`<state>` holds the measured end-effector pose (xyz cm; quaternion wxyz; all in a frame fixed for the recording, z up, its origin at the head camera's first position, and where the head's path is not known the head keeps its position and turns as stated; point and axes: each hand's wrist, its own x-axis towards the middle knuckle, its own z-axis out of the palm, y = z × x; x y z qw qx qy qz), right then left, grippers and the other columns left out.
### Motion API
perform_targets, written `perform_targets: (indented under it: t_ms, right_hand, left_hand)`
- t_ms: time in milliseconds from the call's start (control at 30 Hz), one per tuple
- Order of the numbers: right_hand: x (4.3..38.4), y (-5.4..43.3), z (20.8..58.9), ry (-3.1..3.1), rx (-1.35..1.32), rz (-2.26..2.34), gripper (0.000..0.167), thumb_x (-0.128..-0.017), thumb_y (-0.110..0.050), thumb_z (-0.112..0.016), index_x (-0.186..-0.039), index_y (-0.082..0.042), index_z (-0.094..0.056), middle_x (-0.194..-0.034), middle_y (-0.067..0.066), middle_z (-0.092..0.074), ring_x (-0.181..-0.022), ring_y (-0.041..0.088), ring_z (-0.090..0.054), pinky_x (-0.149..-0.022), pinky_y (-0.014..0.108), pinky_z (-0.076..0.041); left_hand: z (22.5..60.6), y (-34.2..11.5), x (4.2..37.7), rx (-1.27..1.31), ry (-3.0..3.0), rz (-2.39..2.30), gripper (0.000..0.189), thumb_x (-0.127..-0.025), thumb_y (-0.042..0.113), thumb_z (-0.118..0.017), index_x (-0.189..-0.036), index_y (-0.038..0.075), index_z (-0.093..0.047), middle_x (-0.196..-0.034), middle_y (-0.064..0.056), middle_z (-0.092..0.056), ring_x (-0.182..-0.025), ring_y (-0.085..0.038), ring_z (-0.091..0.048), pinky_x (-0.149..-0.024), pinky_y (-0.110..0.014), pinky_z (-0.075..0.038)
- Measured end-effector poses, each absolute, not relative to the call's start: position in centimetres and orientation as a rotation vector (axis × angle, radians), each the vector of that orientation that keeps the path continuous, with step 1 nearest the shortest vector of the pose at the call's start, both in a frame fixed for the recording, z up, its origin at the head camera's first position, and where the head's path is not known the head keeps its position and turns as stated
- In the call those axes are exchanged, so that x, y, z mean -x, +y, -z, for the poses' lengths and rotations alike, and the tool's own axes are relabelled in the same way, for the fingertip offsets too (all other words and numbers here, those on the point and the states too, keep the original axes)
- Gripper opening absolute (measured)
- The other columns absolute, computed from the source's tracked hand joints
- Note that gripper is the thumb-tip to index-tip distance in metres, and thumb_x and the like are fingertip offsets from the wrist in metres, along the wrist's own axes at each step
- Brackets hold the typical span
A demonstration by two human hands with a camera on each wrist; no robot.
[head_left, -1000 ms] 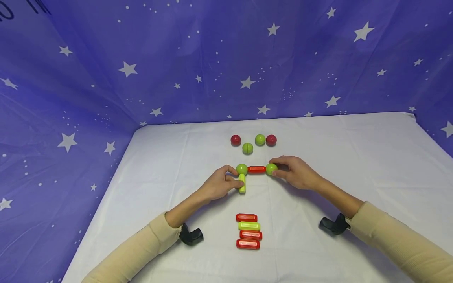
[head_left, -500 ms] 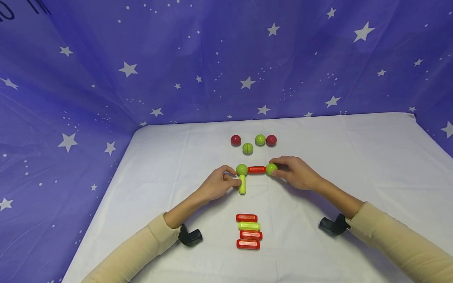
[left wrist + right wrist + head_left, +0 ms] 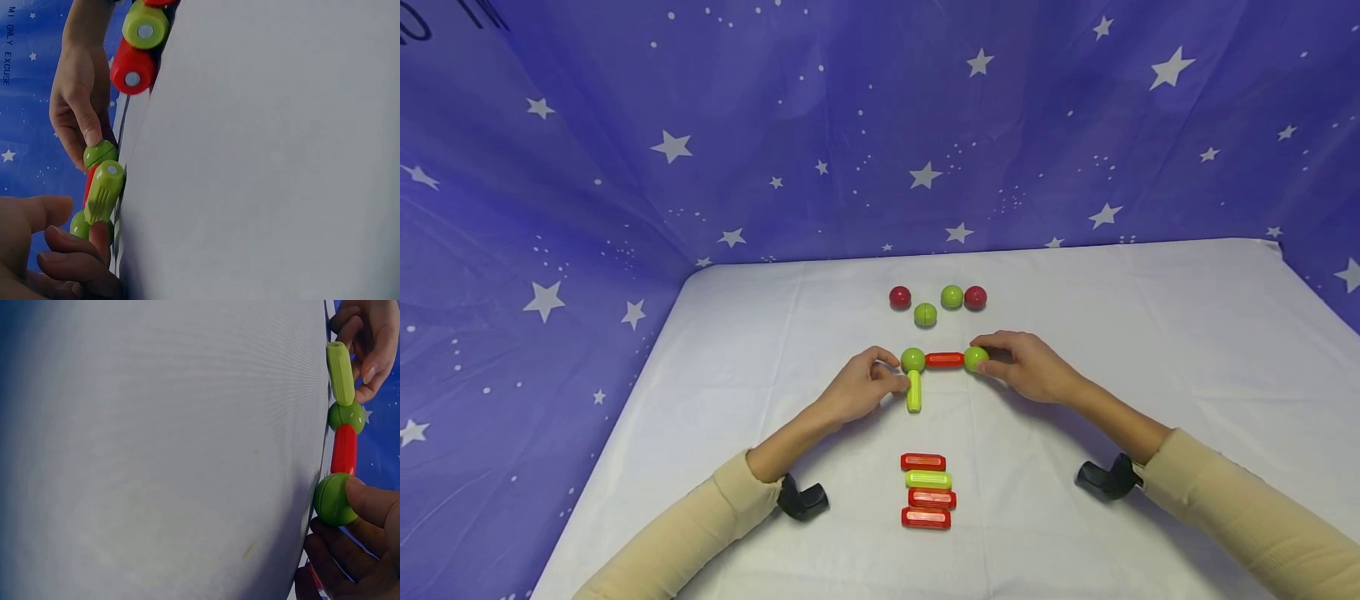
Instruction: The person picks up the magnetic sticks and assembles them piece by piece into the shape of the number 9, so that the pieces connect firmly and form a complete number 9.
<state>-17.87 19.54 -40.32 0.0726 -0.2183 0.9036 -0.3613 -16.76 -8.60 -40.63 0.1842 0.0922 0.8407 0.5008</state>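
Observation:
A red rod (image 3: 944, 359) joins two green balls on the white cloth. From the left green ball (image 3: 913, 360) a yellow-green rod (image 3: 913, 393) points toward the person. My left hand (image 3: 865, 387) is just left of that corner, fingers loosely bent, its thumb lifted away from the yellow-green rod in the left wrist view. One of its fingers reaches close by the rod and ball there. My right hand (image 3: 1026, 367) pinches the right green ball (image 3: 334, 500) between thumb and fingers, seen clearly in the right wrist view.
Farther back lie two loose green balls, one of them split by a seam (image 3: 925, 314), and two red balls, including a left one (image 3: 900, 297). Nearer the person, several rods (image 3: 928, 479), red and yellow-green, lie in a stack of rows. A starry blue cloth (image 3: 850, 125) hangs behind.
My left hand has drawn slightly left, its thumb coming off the top of the yellow-green rod, which has shifted a little toward the person. The right hand keeps its hold.

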Motion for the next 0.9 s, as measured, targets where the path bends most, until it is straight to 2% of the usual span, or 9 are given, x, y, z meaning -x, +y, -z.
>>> perform_targets:
  t_ms: [367, 600, 700, 767, 900]
  right_hand:
    - [18.0, 19.5, 40.4, 2.72, 0.664, 1.1, 0.035, -0.092, -0.01, -0.069, -0.126, -0.001, -0.065, -0.115, 0.01, -0.067, -0.108, 0.029, -0.059, -0.098, 0.052, -0.044]
    - [17.9, 19.5, 40.4, 2.713, 0.646, 1.09, 0.036, -0.092, -0.01, -0.069, -0.126, -0.001, -0.064, -0.117, 0.009, -0.067, -0.11, 0.028, -0.058, -0.099, 0.051, -0.044]
    - [18.0, 19.5, 40.5, 2.711, 0.649, 1.09, 0.036, -0.092, -0.01, -0.069, -0.127, -0.001, -0.064, -0.117, 0.009, -0.067, -0.11, 0.028, -0.058, -0.099, 0.051, -0.044]
    - [18.0, 19.6, 40.5, 2.71, 0.65, 1.091, 0.036, -0.092, -0.01, -0.069, -0.127, -0.001, -0.064, -0.117, 0.009, -0.067, -0.11, 0.028, -0.058, -0.099, 0.051, -0.044]
    - [18.0, 19.6, 40.5, 2.708, 0.647, 1.092, 0.036, -0.092, -0.01, -0.069, -0.127, -0.001, -0.064, -0.117, 0.009, -0.067, -0.11, 0.028, -0.058, -0.099, 0.051, -0.044]
  left_hand:
    - [40.1, -8.5, 18.4, -0.298, 2.467, -1.498, 0.035, -0.092, 0.019, -0.069, -0.119, 0.0, -0.056, -0.09, -0.006, -0.066, -0.07, -0.019, -0.057, -0.062, -0.028, -0.045]
    - [40.2, -8.2, 19.9, -0.266, 2.44, -1.602, 0.035, -0.092, 0.017, -0.069, -0.119, -0.001, -0.056, -0.094, -0.009, -0.063, -0.054, -0.014, -0.049, -0.05, -0.024, -0.041]
    - [40.1, -7.9, 20.4, -0.28, 2.462, -1.604, 0.034, -0.092, 0.016, -0.069, -0.119, -0.001, -0.058, -0.095, -0.008, -0.063, -0.053, -0.015, -0.049, -0.049, -0.025, -0.041]
    - [40.0, -7.7, 20.6, -0.316, 2.496, -1.591, 0.033, -0.092, 0.016, -0.07, -0.118, 0.0, -0.059, -0.095, -0.008, -0.064, -0.058, -0.017, -0.052, -0.051, -0.026, -0.043]
    - [40.1, -7.3, 21.1, -0.431, 2.608, -1.522, 0.03, -0.092, 0.016, -0.07, -0.117, 0.002, -0.062, -0.095, -0.006, -0.065, -0.081, -0.021, -0.059, -0.069, -0.03, -0.048]
